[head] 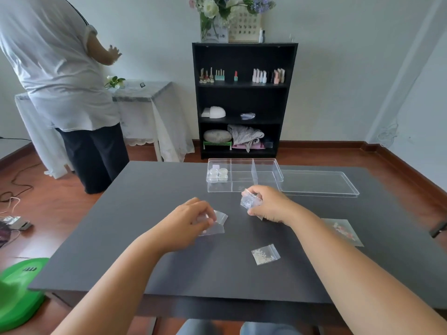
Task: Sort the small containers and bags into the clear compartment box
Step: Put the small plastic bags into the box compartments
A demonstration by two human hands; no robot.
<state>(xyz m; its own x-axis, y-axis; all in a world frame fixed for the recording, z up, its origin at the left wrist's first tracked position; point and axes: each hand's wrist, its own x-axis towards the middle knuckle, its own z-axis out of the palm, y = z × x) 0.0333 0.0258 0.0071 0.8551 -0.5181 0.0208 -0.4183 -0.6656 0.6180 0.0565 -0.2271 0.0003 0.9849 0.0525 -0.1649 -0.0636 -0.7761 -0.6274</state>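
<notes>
Head view: right hand fingers pinched a crumpled clear bag just before the compartment box; left hand gripped flat bags nearer the wearer. Small jars filled the box's left compartment.

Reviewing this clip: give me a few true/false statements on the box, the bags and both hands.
1. The small round containers sit in the left compartment of the clear compartment box. True.
2. The box's lid is closed on top. False: it lies on the table beside the box.
3. The right hand holds a small bag. True.
4. The left hand is empty, off the table. False: it grips flat clear bags.
5. A bag of pale beads lies untouched. True.
</notes>
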